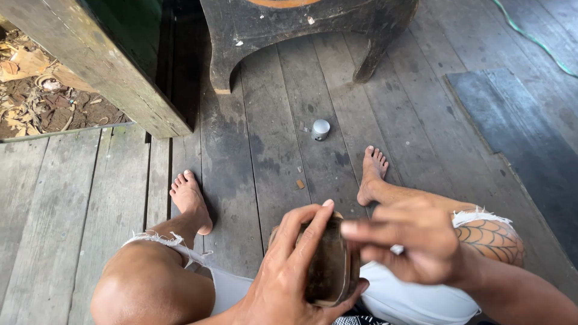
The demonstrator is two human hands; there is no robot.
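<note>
2 hands: left hand (289, 271) grips 1 dark block (330, 265).

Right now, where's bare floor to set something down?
Free: planks between the two feet, short of the small grey cap; planks left of the left foot. Crowded: the lap, where the left hand holds a dark object under the right hand.

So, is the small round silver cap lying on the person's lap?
No, the small silver cap lies on the wooden floor ahead of the bare feet, apart from both hands and the dark object in the left hand.
</note>
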